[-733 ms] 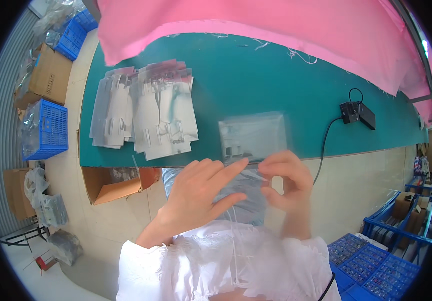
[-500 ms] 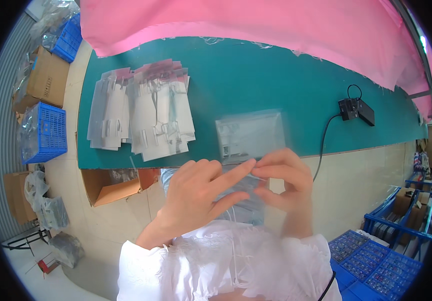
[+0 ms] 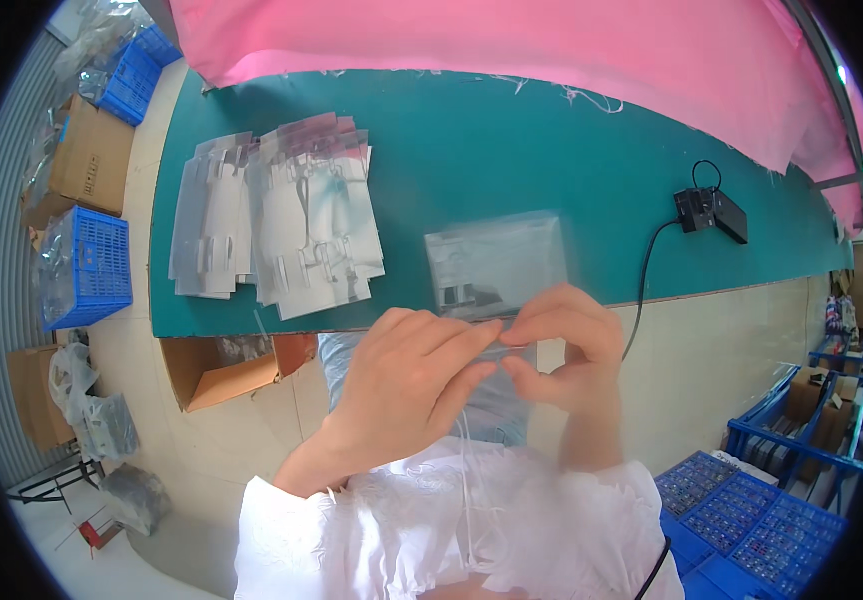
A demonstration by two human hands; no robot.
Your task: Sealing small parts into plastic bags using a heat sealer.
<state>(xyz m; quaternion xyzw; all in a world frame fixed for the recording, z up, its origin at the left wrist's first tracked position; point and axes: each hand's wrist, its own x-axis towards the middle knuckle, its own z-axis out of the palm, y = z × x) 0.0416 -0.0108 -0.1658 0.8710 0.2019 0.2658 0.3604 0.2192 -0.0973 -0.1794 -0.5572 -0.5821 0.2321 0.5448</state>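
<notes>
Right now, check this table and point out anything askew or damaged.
The pink cloth looks frayed, its edge ragged and stringy against the green tabletop. The two flat stacks at the left look askew, their edges unaligned.

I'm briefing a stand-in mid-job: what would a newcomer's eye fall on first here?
Probably the bright pink cloth draped along the far side of the green table. Then the left hand and right hand, fingertips close together at the near edge, a clear plastic packet just beyond. Stacked clear plastic pieces stand out at the table's left.
</notes>
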